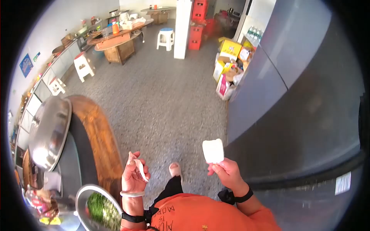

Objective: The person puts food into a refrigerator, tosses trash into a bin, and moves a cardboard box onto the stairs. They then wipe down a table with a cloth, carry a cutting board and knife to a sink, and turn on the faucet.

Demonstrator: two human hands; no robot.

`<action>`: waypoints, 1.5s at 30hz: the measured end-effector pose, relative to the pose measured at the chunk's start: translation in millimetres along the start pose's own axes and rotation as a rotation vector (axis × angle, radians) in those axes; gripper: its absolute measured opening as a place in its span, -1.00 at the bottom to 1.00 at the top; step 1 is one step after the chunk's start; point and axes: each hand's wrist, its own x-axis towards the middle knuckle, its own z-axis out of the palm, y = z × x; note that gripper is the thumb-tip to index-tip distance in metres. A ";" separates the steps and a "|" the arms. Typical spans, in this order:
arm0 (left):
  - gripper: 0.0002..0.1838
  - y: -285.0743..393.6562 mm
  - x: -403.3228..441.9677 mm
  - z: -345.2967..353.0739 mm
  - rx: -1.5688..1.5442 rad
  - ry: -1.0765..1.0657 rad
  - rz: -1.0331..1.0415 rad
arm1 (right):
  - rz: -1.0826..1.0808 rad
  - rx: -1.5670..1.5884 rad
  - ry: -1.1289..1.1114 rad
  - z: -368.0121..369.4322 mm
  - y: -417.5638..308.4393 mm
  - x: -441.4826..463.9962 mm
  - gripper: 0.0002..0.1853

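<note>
My right hand (pixel 225 171) pinches the lower edge of a white, squarish, flat item (pixel 213 151) and holds it upright above the floor. My left hand (pixel 135 173) is palm up with curled fingers around a thin, pale pinkish piece (pixel 140 169), whose kind I cannot make out. Below and left of that hand, a metal bowl (pixel 79 200) holds chopped green and whitish pieces. The bowl stands by a wooden-edged round table (pixel 98 142). A large shiny metal lid or basin (pixel 50 133) is tilted at the table's far left side.
A grey refrigerator (pixel 269 81) fills the right side. Stacked boxes (pixel 229 52) stand beyond it. Ahead are a white pillar (pixel 182 30), a blue-topped stool (pixel 165 38), red crates (pixel 195 36) and a wooden table (pixel 115 40). White stools (pixel 83 66) stand at left.
</note>
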 end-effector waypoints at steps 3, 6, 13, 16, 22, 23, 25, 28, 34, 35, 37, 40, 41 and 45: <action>-0.56 1.8 104.0 13.2 -0.068 0.016 0.038 | -0.065 0.001 0.155 -48.1 19.0 78.1 -0.84; -0.57 4.9 203.1 31.2 0.000 0.046 -0.003 | -0.123 0.057 0.359 -99.4 15.5 149.5 -0.87; -0.59 -52.3 412.3 102.0 0.119 -0.194 -0.323 | -0.125 0.044 0.577 -208.4 89.2 263.6 -0.90; -0.63 -94.0 536.2 125.7 0.177 -0.225 -0.434 | -0.073 0.130 0.740 -273.9 143.6 337.0 -0.93; -0.70 -152.9 715.2 224.2 0.269 -0.252 -0.527 | -0.009 -0.272 0.880 -375.6 146.1 435.5 -0.94; -0.71 -168.4 741.7 245.4 0.305 -0.240 -0.555 | 0.007 -0.327 0.896 -386.6 149.0 442.6 -0.94; -0.73 -205.0 797.9 287.9 0.350 -0.302 -0.636 | 0.034 -0.437 0.958 -399.9 154.7 454.1 -0.95; -0.79 -284.9 886.5 359.8 0.387 -0.525 -0.723 | 0.099 -0.604 1.111 -400.5 170.9 459.7 -0.97; -0.82 -432.5 975.2 530.5 0.467 -0.693 -1.015 | 0.287 -0.209 1.907 -338.7 190.7 505.5 -0.90; -0.84 -459.2 986.7 542.4 0.371 -0.918 -1.007 | 0.323 -0.214 1.957 -325.0 189.0 515.7 -0.90; -0.89 -480.4 992.9 568.3 0.337 -1.031 -1.168 | 0.393 -0.349 2.011 -300.9 181.2 530.2 -0.92; -0.90 -486.4 992.9 577.4 0.420 -1.243 -1.251 | 0.496 -0.519 2.115 -267.3 164.8 550.7 -0.96; -0.90 -482.4 991.2 580.9 0.427 -1.367 -1.176 | 0.484 -0.492 2.215 -254.3 162.6 559.5 -0.96; -0.91 -482.5 996.3 574.4 0.348 -1.386 -1.180 | 0.465 -0.390 2.437 -200.2 169.2 588.6 -0.93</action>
